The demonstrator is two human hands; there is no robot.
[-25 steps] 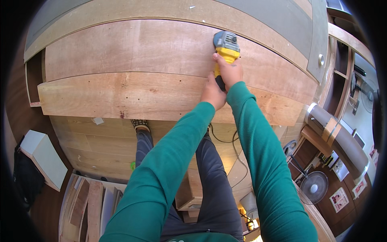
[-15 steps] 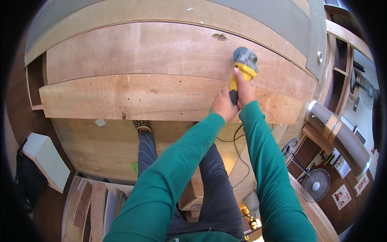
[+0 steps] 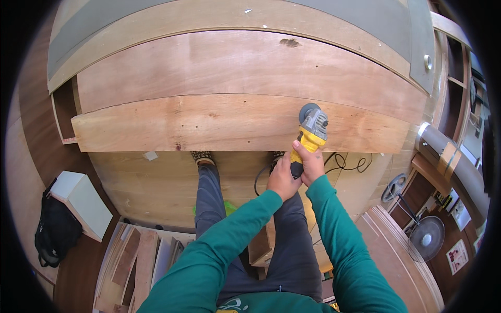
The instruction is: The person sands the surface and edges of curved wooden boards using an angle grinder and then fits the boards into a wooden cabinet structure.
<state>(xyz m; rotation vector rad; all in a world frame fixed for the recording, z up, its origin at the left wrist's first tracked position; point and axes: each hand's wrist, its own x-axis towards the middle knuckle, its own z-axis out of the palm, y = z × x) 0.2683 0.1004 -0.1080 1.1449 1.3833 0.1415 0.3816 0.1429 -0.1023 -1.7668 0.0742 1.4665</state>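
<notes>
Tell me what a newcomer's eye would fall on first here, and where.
The yellow and grey grinder stands out first, just right of centre, in the grip of the left hand and right hand. Next come the bright green sleeves, reaching up from the lower edge. Then a dark patch shows near the top, on the pinkish board.

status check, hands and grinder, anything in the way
Left hand and right hand both gripping yellow grinder; disc over near board, contact unclear; possible snag, dark cord looped near right shoe.
</notes>
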